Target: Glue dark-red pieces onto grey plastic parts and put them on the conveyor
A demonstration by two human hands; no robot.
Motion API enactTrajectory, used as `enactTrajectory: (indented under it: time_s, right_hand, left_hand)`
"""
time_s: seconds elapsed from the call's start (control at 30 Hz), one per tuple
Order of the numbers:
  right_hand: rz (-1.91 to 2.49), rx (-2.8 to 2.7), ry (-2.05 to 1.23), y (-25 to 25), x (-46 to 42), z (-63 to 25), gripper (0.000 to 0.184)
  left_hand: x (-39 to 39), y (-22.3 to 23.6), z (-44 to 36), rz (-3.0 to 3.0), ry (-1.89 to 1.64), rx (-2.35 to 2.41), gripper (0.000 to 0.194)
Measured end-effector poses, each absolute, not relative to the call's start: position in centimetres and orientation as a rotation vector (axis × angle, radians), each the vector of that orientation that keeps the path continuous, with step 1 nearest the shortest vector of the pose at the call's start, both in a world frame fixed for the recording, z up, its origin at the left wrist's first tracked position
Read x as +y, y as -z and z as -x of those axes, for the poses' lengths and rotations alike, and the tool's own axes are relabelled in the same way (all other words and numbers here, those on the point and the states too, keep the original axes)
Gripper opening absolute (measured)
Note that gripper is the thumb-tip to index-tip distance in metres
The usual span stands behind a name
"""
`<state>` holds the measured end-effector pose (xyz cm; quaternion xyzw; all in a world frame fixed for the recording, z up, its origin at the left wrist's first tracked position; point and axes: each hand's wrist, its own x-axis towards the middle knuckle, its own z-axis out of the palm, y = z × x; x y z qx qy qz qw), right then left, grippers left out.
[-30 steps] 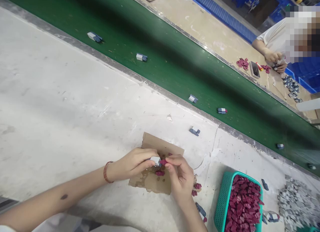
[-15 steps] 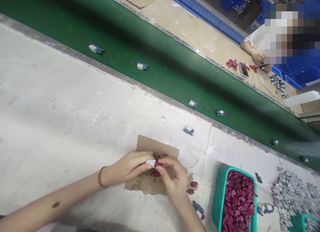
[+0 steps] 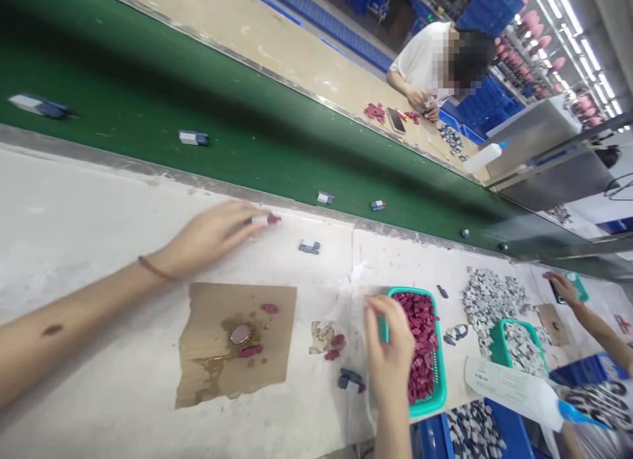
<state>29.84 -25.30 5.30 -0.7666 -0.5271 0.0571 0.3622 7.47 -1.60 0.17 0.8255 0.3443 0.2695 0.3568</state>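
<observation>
My left hand [image 3: 212, 238] is closed on a small white-and-maroon plastic part [image 3: 262, 219], held just above the white table [image 3: 123, 248] near the belt's edge. My right hand [image 3: 390, 340] has its fingers apart and nothing visible in them; it is beside a green basket [image 3: 440, 406] filled with maroon pieces [image 3: 420, 340], hiding part of its left wall. Between my arms lies a stained cardboard sheet [image 3: 198, 353], bearing a round cap [image 3: 241, 335] and two maroon pieces [image 3: 250, 351]. A grey-and-white part [image 3: 309, 247] rests to the right of my left hand.
The green conveyor belt [image 3: 123, 162] carries several grey-and-white parts [image 3: 193, 138]. At right are a pile of white pieces [image 3: 489, 294], a second green basket [image 3: 503, 347] and a bottle with a blue tip [image 3: 514, 386]. A co-worker [image 3: 420, 57] sits across the belt; another person's arm [image 3: 593, 314] reaches in at right.
My hands have separated. The left moved up and left toward the belt with the part; the right let go and moved right to the basket. The view has shifted to the right.
</observation>
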Motion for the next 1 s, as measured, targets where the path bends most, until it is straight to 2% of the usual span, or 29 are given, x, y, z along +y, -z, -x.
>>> enactTrajectory:
  time_s: [0.07, 0.2, 0.47, 0.57, 0.7, 0.9, 1.0]
  right_hand:
    - [2.174, -1.306, 0.031, -5.7, -27.1, -33.1, 0.018]
    - [2.339, -1.379, 0.075, -4.9, -28.2, -37.5, 0.025]
    - [2.251, -1.347, -0.009, -4.0, -27.1, -38.8, 0.021]
    - [2.162, -1.153, -0.135, -4.6, -27.4, -38.5, 0.017]
    - [1.903, -0.827, -0.377, -5.3, -27.5, -37.0, 0.021]
    - [1.765, -0.767, -0.469, -5.2, -26.0, -32.5, 0.015]
    - [1.748, -0.743, -0.634, -4.6, -24.6, -30.3, 0.020]
  left_hand:
    - [1.6, 0.3, -8.9, -2.201, -0.692, 1.051, 0.037]
    - [5.3, 1.1, -11.8, -2.276, -0.670, 1.144, 0.039]
    - [5.0, 0.5, -19.0, -2.524, -0.568, 0.805, 0.043]
    - [5.1, 0.9, -22.3, -2.560, -0.499, 0.715, 0.041]
    - [5.1, 1.6, -25.0, -2.584, -0.433, 0.718, 0.030]
    - [4.0, 1.4, -25.5, -2.569, -0.447, 0.687, 0.038]
    - [3.3, 1.1, -26.5, -2.498, -0.465, 0.654, 0.030]
